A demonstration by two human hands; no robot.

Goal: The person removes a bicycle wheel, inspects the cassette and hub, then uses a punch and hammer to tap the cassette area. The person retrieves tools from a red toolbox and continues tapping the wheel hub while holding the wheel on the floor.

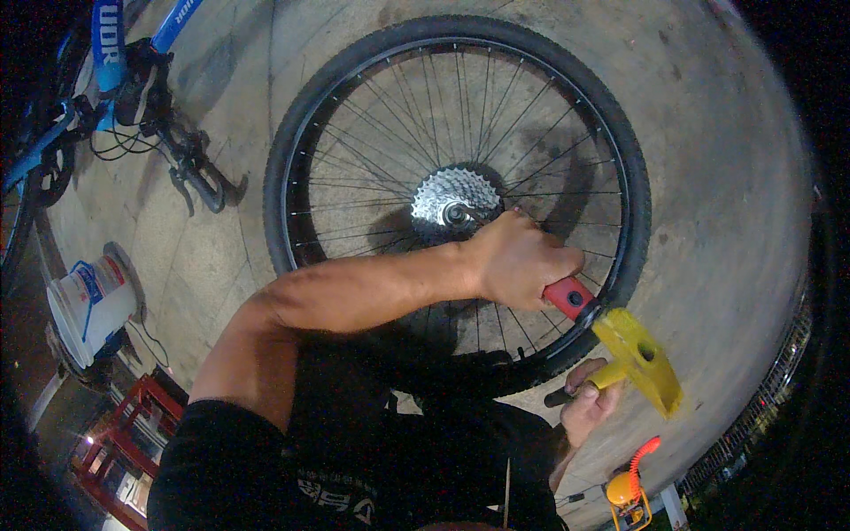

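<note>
A bicycle wheel (635, 190) with a black tire lies flat, its silver cassette (447, 190) at the centre. My left hand (522, 257) reaches across from the left, closed on a red-handled tool (567, 296); the tool's inner end at the hub is mostly hidden by my fingers. At the lower right, my right hand (591, 411) is closed on the handle of a yellow hammer-like tool (646, 372). Its broad head lies beside the outer end of the red handle, overlapping the tire in view; whether they touch I cannot tell.
A blue bicycle (111, 57) lies at upper left. A white bucket (93, 314) stands at left, near a red frame (115, 442). An orange-yellow machine (624, 496) with a coiled hose sits at lower right, near a railing (753, 398). Concrete paving (722, 177) surrounds the wheel.
</note>
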